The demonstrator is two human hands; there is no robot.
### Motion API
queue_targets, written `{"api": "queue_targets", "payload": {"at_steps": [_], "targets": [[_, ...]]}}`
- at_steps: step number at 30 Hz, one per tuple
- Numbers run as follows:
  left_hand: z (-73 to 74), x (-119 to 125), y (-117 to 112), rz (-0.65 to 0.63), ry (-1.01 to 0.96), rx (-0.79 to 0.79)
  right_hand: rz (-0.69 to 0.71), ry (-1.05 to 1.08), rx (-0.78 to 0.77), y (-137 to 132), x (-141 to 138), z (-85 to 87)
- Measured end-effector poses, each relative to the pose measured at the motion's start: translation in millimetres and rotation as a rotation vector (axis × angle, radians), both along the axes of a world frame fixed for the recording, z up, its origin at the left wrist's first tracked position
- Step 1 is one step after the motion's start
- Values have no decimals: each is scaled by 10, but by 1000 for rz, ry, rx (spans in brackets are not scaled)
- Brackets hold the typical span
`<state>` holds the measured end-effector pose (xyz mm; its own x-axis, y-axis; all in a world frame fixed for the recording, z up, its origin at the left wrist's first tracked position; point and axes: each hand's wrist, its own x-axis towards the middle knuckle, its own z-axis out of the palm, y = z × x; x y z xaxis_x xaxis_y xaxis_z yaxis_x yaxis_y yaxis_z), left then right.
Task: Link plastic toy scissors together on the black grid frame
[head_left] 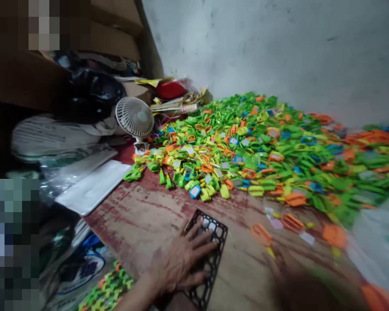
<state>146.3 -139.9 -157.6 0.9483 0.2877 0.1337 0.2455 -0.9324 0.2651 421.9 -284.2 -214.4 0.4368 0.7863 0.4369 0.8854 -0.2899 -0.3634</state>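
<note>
My left hand (181,261) lies flat with fingers spread on a black plastic grid tray (214,255) on the worn reddish floor (142,211). A few small white pieces sit in the tray's far cells. A big heap of small green, yellow, orange and blue plastic parts (262,151) spreads across the floor beyond it, up to the wall. Loose orange parts (262,233) lie to the right of the tray. A dark blurred shape (307,289) at the bottom right may be my right hand; its fingers cannot be made out.
A small white fan (135,117) stands at the heap's left edge. White plastic sheets and bags (90,185), a black bag (87,93) and cardboard boxes crowd the left side. A strip of joined green and orange parts (106,291) lies near my left forearm. A grey wall (278,47) closes the back.
</note>
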Motion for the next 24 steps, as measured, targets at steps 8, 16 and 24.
{"api": "queue_targets", "payload": {"at_steps": [8,16,24], "targets": [[122,301,893,653,-303,25,190,-287,-7,640,59,486],[-131,770,1297,668,-242,-59,651,-390,-283,2374,-422,850],[-226,361,1098,482,-392,-248,742,-387,-424,2241,-470,683]]}}
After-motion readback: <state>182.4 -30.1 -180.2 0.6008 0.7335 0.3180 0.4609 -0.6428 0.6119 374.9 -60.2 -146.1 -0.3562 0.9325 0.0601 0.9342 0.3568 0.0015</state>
